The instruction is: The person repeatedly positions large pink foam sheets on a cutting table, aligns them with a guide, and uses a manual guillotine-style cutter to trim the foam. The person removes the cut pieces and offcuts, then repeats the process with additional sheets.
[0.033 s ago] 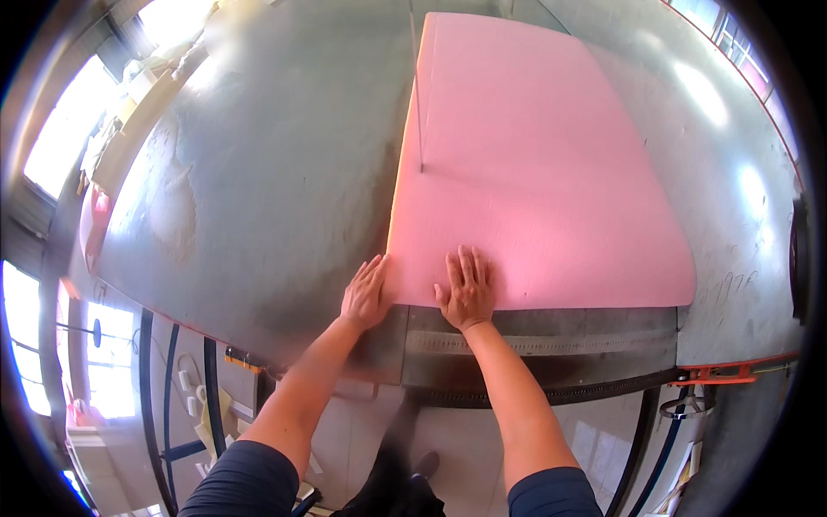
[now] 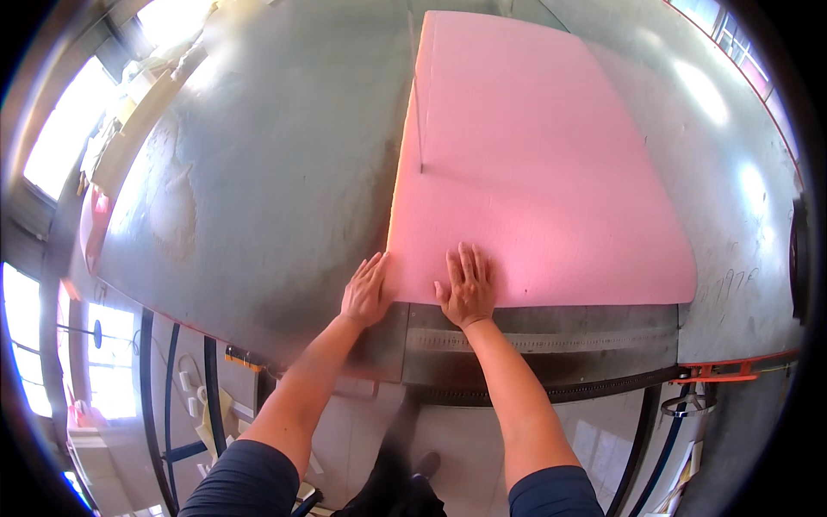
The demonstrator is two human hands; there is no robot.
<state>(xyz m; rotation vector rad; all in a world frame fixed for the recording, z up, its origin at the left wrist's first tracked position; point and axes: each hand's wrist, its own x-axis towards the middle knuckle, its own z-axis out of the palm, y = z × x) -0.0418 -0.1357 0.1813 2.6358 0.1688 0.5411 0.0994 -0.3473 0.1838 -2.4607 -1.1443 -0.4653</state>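
At the frame's centre, the left hand [image 2: 366,291] lies along the left edge of a pink sheet [image 2: 534,164], near its lower corner; the right hand [image 2: 468,284] presses flat on top. Grey metal table [image 2: 276,172] fills the upper left.

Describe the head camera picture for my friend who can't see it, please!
A person's right hand lies flat on a big pink sheet on a grey table, while the left hand is at the sheet's left edge.
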